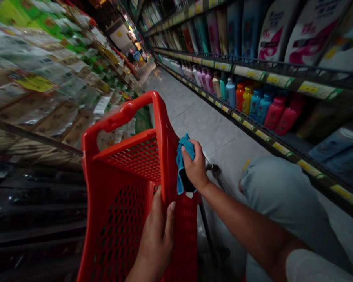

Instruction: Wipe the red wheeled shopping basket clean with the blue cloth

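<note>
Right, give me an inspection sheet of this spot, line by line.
surface: pale tiled aisle floor
job's things: red plastic mesh basket; blue cloth, dark patch on its lower part
clutter: dark metal rod beside the basket
grips: right grip shut on the cloth against the basket's frame; left grip against the basket's side
cables: nothing seen
surroundings: coloured bottles on shelves with yellow price strips; packaged goods opposite; pale grey trouser leg
</note>
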Motion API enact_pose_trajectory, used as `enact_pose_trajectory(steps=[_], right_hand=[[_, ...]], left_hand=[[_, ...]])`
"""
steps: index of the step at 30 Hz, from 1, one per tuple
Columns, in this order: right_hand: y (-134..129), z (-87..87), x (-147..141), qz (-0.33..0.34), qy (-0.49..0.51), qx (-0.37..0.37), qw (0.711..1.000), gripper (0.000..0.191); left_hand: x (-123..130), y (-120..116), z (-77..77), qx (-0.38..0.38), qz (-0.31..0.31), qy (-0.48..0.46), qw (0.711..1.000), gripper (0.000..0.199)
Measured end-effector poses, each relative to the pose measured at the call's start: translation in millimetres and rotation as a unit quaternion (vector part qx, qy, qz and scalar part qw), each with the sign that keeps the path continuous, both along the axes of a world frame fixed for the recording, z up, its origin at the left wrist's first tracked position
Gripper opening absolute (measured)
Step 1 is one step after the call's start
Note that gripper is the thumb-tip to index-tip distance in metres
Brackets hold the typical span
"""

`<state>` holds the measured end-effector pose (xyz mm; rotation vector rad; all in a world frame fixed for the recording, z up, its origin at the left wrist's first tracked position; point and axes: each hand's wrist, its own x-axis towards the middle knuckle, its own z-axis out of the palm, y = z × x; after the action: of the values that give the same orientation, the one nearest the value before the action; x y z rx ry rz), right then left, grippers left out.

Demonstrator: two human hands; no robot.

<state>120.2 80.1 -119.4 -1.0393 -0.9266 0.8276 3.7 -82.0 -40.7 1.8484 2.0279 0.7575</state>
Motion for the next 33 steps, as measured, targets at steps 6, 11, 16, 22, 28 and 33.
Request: enact_pose_trajectory(steps=[6, 11, 16, 22, 28, 33], right_hand=[[5, 48.3, 9, -0.071, -0.009, 0.104, 0.992, 0.024], [3, 0.1, 35, -0.048, 0.046, -0.142, 0.988, 0.034], [-26, 50.1, 47, -0.082, 0.028, 0.007, 0.996, 0.033], [-41, 104.4, 63, -0.104, -0.258, 0.32, 0.906, 0.021], [-8, 131.2, 115, -0.118, -0.308, 0.287, 0.899, 0.022], [-2, 153.4, 136, -0.057, -0.307, 0.239, 0.919, 0.012]], left_hand=[[-26, -7, -7.9, 0.039, -0.116, 0.063, 0.99, 0.053], [-35, -5, -5.9, 0.084, -0.171, 0.106, 0.976, 0.051], [-46, -7, 2.4, 0.119, -0.206, 0.16, 0.958, 0.047], [-67, -18, 8.1, 0.163, -0.2, 0.168, 0.951, 0.042], [-83, -28, 8.9, 0.106, -0.172, 0.084, 0.976, 0.036], [-85, -32, 15.4, 0.101, -0.153, 0.12, 0.976, 0.036]])
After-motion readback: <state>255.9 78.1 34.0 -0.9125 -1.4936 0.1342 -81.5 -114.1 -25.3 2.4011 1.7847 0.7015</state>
